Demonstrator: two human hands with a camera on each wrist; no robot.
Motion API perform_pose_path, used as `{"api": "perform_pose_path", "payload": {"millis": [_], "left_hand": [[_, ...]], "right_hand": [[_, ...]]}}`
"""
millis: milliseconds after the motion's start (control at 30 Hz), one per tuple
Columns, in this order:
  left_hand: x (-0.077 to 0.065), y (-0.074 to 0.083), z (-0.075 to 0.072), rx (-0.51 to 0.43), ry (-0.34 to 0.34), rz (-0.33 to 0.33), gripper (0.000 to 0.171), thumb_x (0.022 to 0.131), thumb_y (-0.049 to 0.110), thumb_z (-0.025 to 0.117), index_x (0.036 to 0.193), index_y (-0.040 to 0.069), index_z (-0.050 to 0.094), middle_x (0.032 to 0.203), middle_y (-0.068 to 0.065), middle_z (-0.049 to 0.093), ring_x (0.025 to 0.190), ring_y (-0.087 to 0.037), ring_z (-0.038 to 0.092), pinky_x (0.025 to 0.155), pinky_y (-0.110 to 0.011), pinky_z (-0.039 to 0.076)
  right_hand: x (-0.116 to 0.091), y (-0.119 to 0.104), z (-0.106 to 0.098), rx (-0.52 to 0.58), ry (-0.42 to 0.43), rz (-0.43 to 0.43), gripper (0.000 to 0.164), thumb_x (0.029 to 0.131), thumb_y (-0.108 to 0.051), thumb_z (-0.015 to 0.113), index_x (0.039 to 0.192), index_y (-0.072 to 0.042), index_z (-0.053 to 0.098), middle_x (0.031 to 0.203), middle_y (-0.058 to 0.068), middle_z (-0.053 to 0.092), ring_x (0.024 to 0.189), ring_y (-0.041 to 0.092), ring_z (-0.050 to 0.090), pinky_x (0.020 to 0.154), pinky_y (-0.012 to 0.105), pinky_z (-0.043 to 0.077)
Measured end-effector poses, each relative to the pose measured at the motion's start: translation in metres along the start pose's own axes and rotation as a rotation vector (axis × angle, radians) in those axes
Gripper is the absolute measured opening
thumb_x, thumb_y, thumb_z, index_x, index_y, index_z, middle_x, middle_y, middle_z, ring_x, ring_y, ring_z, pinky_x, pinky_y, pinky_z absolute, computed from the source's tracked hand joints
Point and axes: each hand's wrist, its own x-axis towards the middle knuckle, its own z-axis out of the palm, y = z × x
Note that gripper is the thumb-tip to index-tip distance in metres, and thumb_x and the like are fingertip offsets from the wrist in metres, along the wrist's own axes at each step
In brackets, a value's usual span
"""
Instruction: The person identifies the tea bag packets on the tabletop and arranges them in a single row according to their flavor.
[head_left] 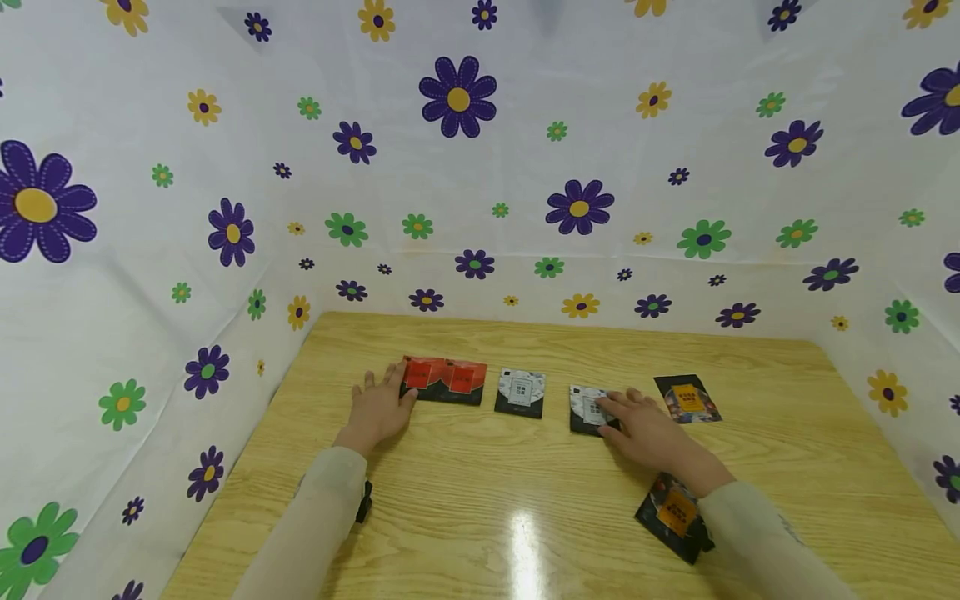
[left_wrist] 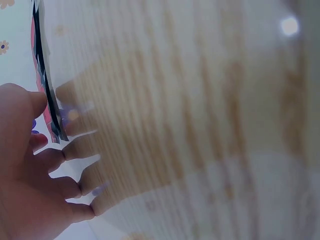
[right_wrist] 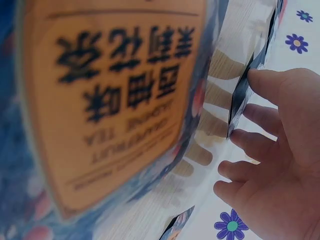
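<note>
Two red-and-black packets [head_left: 461,382] lie side by side at the left of the row. My left hand [head_left: 378,408] touches their left end, fingers spread, thumb by the lower corner; the left wrist view shows the packet edge [left_wrist: 45,75] between thumb and forefinger. Right of them lies a grey-and-black packet [head_left: 520,393]. A similar grey-and-black packet [head_left: 585,408] is partly covered by the fingertips of my right hand [head_left: 648,429], whose fingers are extended. Under my right wrist lies a grapefruit jasmine tea packet [head_left: 675,515] with an orange label, large in the right wrist view [right_wrist: 120,100].
Another orange-labelled packet [head_left: 688,400] lies flat beyond my right hand. Everything rests on a light wood-grain table [head_left: 450,483]. A white flowered cloth [head_left: 510,167] hangs behind the table and along both sides.
</note>
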Motion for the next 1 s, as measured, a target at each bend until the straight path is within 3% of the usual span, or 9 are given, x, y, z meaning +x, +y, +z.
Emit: {"api": "perform_pose_path", "payload": {"millis": [433,1000], "left_hand": [[0.002,-0.001,0.004,0.020,0.012,-0.007,0.091,0.107,0.062,0.043,0.170,0.006,0.010,0.173,-0.024,0.021,0.154,-0.064,0.013,0.121,-0.082,0.013],[0.003,0.003,0.004,0.028,0.020,-0.034,0.092,0.106,0.060,0.049,0.168,0.000,0.017,0.172,-0.025,0.026,0.156,-0.061,0.014,0.122,-0.080,0.013]], "right_hand": [[0.013,-0.007,0.005,0.022,-0.030,0.002,0.050,0.108,-0.024,0.060,0.151,0.001,0.055,0.153,0.033,0.052,0.144,0.064,0.039,0.116,0.077,0.030],[0.020,-0.012,0.007,0.002,-0.051,0.012,0.051,0.108,-0.025,0.060,0.152,0.000,0.054,0.155,0.032,0.051,0.147,0.061,0.037,0.116,0.077,0.032]]}}
